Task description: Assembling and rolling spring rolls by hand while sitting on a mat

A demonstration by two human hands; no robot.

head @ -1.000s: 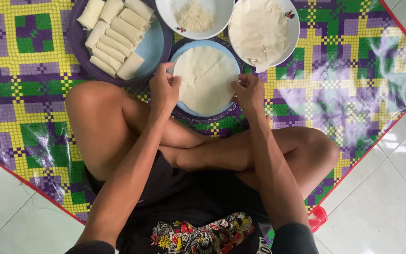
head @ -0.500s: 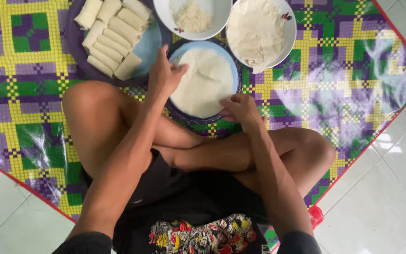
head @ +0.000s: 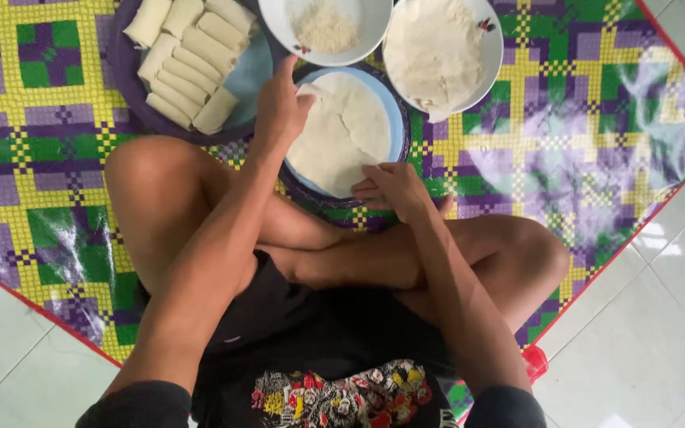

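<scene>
A round white wrapper sheet (head: 342, 131) lies flat on a blue plate (head: 397, 127) just beyond my crossed legs. My left hand (head: 279, 107) rests on the sheet's upper left edge, fingers pinching at it near the bowl of white filling (head: 324, 28). At the plate's near rim lies my right hand (head: 390, 190), its fingers loosely curled and touching the sheet's lower edge. It holds nothing that I can see.
A dark plate (head: 124, 79) at upper left carries several rolled white wraps (head: 192, 55). A white bowl (head: 481, 75) at upper right holds a stack of wrapper sheets. All stand on a chequered green, yellow and purple mat (head: 564, 150) over white floor tiles (head: 652, 333).
My left hand has slid up the sheet's left edge toward the filling bowl. My right hand has drawn back from the sheet's right side to the plate's near rim.
</scene>
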